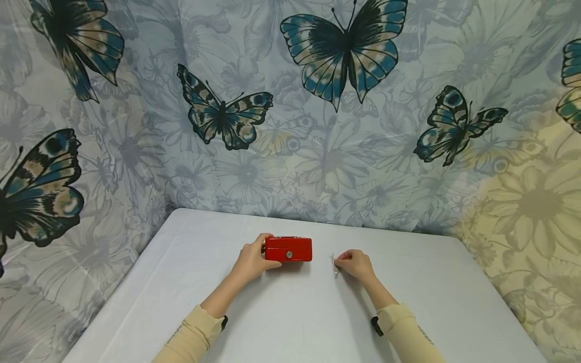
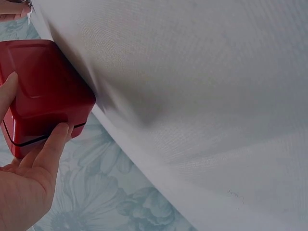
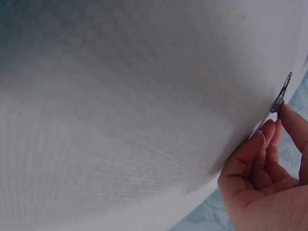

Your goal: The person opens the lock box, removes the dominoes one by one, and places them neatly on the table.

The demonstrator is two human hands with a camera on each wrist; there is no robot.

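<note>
My left hand [image 1: 250,261] grips a small red cash box [image 1: 297,243] by its left end. The thumb lies along the box's front edge, while the other fingers reach round the side and back. A round silver lock [image 1: 289,254] faces me on the front, and the lid is closed. In the left wrist view the red box [image 2: 53,91] shows a dark seam near the fingertips. To the right of the box, my right hand [image 1: 357,264] pinches small silver keys [image 1: 336,270] at the tabletop. Part of the metal [image 3: 278,103] shows beyond the fingertips in the right wrist view.
A white-covered table [image 1: 272,322] lies under both hands. Behind it and along its sides hangs a pale floral cloth [image 1: 327,166] with printed butterflies. The table's back edge runs a little beyond the box.
</note>
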